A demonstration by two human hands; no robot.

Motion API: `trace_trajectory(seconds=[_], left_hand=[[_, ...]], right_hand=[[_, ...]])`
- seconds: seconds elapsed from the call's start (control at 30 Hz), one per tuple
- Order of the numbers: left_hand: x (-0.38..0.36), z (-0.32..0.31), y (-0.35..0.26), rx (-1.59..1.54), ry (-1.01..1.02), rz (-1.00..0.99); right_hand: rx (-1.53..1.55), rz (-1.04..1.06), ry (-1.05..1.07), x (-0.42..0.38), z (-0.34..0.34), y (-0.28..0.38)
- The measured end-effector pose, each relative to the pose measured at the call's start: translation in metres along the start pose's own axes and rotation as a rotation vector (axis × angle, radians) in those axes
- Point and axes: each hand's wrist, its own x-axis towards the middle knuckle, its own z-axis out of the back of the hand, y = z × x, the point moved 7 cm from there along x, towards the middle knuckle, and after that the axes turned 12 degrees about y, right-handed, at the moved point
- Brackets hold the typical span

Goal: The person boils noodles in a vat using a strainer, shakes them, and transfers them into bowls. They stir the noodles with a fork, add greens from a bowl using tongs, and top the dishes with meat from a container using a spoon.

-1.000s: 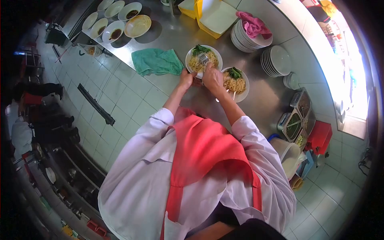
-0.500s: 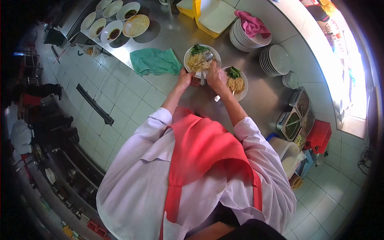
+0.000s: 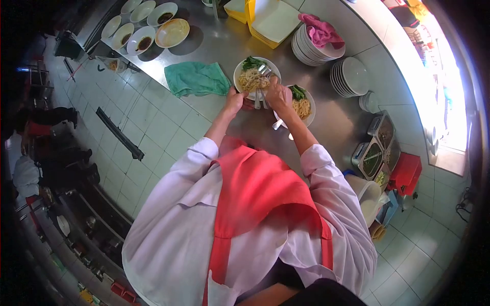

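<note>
My left hand (image 3: 234, 101) grips the near-left rim of a white bowl (image 3: 238, 69) of noodles with green vegetables (image 3: 251, 63) at its far side. In my right hand (image 3: 278, 95) is a metal utensil (image 3: 264, 70), its head over the noodles. Metal handles (image 3: 260, 99) stick out over the bowl's near edge between my hands. Just right of it, partly behind my right hand, stands a second bowl (image 3: 311, 113) with noodles and greens. A green cloth (image 3: 196, 79) lies left of my left hand.
Several bowls (image 3: 140, 41), some with dark sauce, stand at the back left. Yellow-edged containers (image 3: 273, 23), stacked plates (image 3: 306, 48) under a pink cloth (image 3: 320, 31), and more plates (image 3: 354, 75) line the back and right. Metal food trays (image 3: 370, 158) and a red box (image 3: 406, 173) are at the right.
The utensil head and my right hand have shifted slightly over the noodles, which look more mixed and darker. My left hand keeps its grip on the bowl.
</note>
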Motion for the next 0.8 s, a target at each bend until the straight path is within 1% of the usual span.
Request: trace_trajectory(seconds=[0.03,0.1,0.13,0.23,0.3,0.33,0.4,0.43,0.5,0.53,0.6,0.73,0.8], left_hand=[[-0.003,-0.002,0.002,0.0,0.002,0.003],[-0.003,0.0,-0.002,0.048,-0.061,-0.008],[-0.005,0.0,0.0,0.045,-0.066,-0.006],[0.002,0.003,-0.001,0.021,-0.044,-0.027],[0.003,0.003,0.002,0.004,0.0,-0.048],[0.003,0.003,0.003,0.003,-0.001,-0.046],[0.004,0.003,0.003,0.001,-0.002,-0.049],[0.003,0.002,0.004,0.0,-0.001,-0.047],[0.002,0.002,0.002,-0.015,-0.011,-0.033],[0.001,0.0,0.001,-0.015,-0.01,-0.033],[-0.001,-0.001,-0.002,-0.011,-0.014,-0.043],[0.0,0.0,-0.004,0.011,0.017,-0.069],[-0.002,0.002,-0.001,0.017,-0.043,-0.044]], right_hand=[[0.001,-0.003,0.001,-0.003,-0.003,-0.003],[0.049,-0.023,-0.087,0.0,0.006,-0.007],[0.049,-0.021,-0.081,-0.002,0.006,-0.007],[0.129,-0.024,-0.12,-0.004,0.017,-0.006],[0.283,-0.093,-0.108,-0.007,0.02,-0.014],[0.284,-0.095,-0.106,-0.006,0.018,-0.016],[0.177,-0.091,-0.179,-0.005,0.021,-0.018],[0.176,-0.093,-0.178,-0.007,0.02,-0.019],[0.19,0.007,-0.17,-0.011,0.017,-0.013],[0.19,0.006,-0.17,-0.012,0.014,-0.011],[0.081,-0.053,-0.096,-0.012,0.005,-0.007],[0.166,-0.057,-0.109,-0.012,0.013,-0.011],[0.043,-0.007,0.014,-0.01,0.004,-0.013]])
